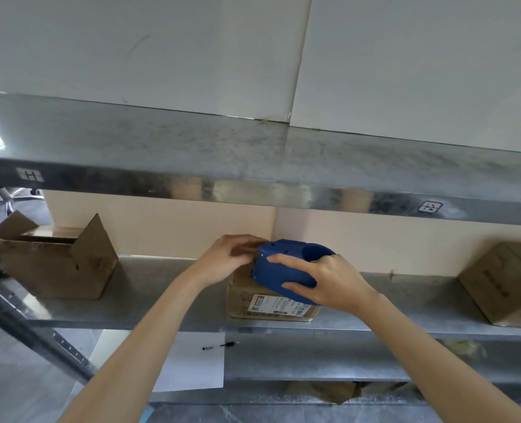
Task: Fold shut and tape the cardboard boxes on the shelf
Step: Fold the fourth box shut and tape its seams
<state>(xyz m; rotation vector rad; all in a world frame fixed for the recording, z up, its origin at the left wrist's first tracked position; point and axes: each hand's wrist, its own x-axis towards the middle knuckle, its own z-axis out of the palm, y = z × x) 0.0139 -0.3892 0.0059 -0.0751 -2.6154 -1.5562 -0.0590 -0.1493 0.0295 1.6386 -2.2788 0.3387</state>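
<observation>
Middle box (271,303): at frame centre, toward 6 o'clock, on the front edge of the middle shelf (167,288). Long axis runs 9 to 3 along the shelf. The printed label side faces the viewer. The top is mostly hidden by the hands and tool.
Left box (54,267): at 9 o'clock on the same shelf. Top open, with one flap standing up at its 3 o'clock end and another leaning out toward 9.
Right box (509,285): at 3 o'clock on the same shelf, top shut, turned at an angle to the shelf edge, partly out of frame.
Tape dispenser (280,270): blue, on top of the middle box. Nose points to 9, open round end to 2.
Right hand (329,282): wrapped round the dispenser body from its 3 o'clock side, fingers clenched on it.
Left hand (228,257): at the dispenser's nose, fingers curled down over the box top. Can't tell whether they pinch tape or only press cardboard.
Upper shelf (192,148): metal, overhangs the work at 12. Handwritten tags at 10 (30,174) and 2 (430,207).
Lower shelf: a white paper sheet (192,361) at 6, a dark pen (230,344) and a small dark piece (208,348) beside it.
Chair base (6,196): at 9, behind the left box.
Obstruction: forearms cross the shelf front; the left and right boxes stand well apart from the middle one.
Count: boxes 3, dispenser 1, hands 2, tags 2, sheet 1.
</observation>
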